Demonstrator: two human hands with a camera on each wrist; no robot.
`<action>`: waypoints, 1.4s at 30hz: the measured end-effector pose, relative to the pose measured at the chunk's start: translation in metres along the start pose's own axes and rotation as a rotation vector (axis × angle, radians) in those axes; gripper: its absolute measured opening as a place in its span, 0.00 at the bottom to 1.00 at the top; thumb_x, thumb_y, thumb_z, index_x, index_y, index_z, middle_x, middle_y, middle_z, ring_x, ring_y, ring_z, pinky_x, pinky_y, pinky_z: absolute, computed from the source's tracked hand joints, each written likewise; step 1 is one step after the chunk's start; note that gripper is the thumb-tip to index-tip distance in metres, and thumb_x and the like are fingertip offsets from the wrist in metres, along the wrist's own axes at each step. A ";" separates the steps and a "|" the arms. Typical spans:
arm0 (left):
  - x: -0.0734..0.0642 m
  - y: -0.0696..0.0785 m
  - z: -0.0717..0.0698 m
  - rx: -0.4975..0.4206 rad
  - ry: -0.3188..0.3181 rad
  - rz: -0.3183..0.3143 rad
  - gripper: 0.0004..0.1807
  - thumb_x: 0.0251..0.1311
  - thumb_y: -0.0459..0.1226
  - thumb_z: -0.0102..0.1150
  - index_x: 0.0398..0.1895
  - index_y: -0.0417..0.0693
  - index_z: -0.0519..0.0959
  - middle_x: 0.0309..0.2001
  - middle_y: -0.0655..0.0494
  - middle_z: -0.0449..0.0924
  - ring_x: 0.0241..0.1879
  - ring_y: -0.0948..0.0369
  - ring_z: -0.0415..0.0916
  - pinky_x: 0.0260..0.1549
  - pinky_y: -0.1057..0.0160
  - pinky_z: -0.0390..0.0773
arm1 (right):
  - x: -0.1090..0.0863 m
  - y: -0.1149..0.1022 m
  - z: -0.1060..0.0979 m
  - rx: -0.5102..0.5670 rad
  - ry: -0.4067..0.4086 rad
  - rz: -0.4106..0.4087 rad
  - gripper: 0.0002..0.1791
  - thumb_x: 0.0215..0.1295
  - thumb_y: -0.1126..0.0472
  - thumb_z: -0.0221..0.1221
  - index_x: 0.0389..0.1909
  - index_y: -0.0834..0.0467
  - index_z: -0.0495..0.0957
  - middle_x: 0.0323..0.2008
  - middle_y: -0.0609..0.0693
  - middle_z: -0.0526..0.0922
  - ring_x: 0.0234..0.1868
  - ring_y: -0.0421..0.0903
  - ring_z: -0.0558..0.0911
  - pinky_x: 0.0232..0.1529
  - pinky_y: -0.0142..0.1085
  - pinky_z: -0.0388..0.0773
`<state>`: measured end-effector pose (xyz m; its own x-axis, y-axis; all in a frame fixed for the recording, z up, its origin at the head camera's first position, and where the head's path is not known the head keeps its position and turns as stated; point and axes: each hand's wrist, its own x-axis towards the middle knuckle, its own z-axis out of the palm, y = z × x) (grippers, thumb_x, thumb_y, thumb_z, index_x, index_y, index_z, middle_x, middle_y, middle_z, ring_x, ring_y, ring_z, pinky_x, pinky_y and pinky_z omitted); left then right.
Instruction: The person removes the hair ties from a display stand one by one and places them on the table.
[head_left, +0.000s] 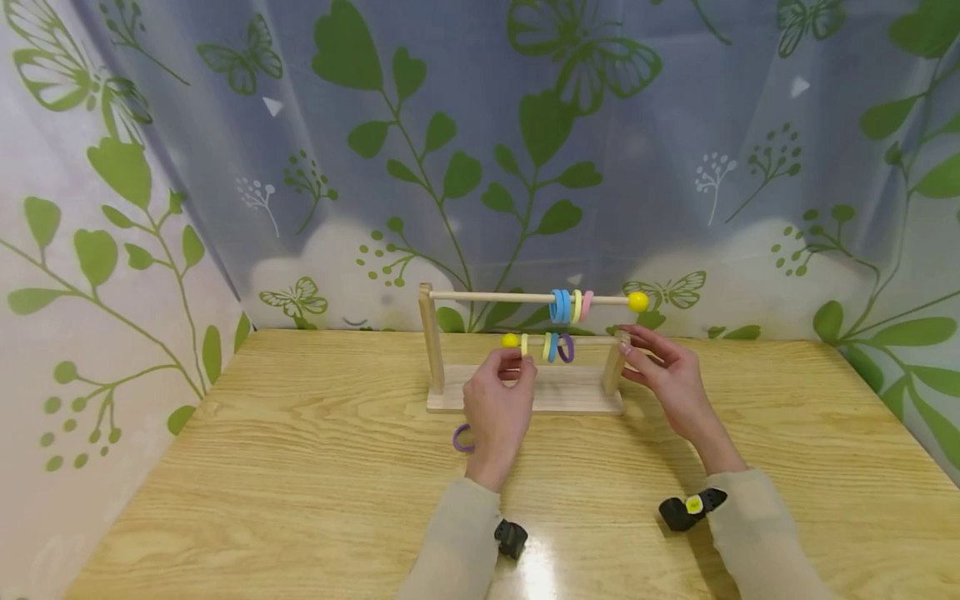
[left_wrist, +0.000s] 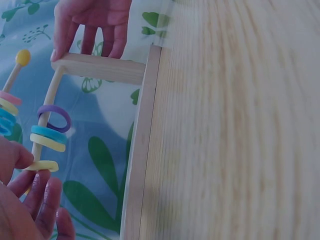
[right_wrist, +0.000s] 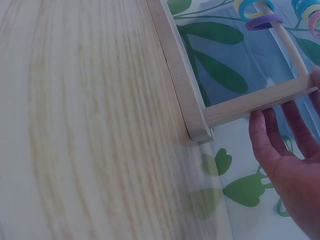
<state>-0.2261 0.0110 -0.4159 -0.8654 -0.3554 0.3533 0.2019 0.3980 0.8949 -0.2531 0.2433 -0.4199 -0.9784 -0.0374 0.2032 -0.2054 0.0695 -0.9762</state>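
Observation:
A wooden stand (head_left: 525, 402) with two horizontal rods is between both hands. My left hand (head_left: 498, 408) pinches a pale yellow ring (left_wrist: 45, 165) around the lower rod (head_left: 592, 342), just inside its yellow ball end (head_left: 510, 341). Farther along that rod hang another yellow ring (left_wrist: 49, 142), a blue ring (left_wrist: 50, 132) and a purple ring (head_left: 566, 348). My right hand (head_left: 675, 383) grips the top of the short right post (right_wrist: 260, 101), thumb in front and fingers behind. The upper rod (head_left: 495, 297) carries blue rings (head_left: 560, 307), a yellow ring (head_left: 577, 307) and a pink ring (head_left: 587, 306).
A loose purple ring (head_left: 461, 438) lies on the wooden table (head_left: 315, 483), partly hidden by the left hand. The tall left post (head_left: 432, 342) bears the upper rod, which ends in a yellow ball (head_left: 638, 302). Behind the table hangs a leaf-patterned curtain (head_left: 480, 225).

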 end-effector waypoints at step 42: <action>0.010 0.000 -0.007 -0.085 0.115 0.019 0.04 0.60 0.38 0.68 0.35 0.49 0.87 0.30 0.57 0.90 0.29 0.59 0.87 0.33 0.59 0.80 | 0.001 -0.001 0.001 0.006 0.000 0.005 0.28 0.74 0.56 0.61 0.69 0.65 0.72 0.50 0.39 0.78 0.49 0.32 0.83 0.46 0.28 0.85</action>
<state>-0.2315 0.0022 -0.4104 -0.8038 -0.4451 0.3946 0.2596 0.3343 0.9060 -0.2539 0.2426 -0.4188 -0.9795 -0.0371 0.1980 -0.2000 0.0636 -0.9777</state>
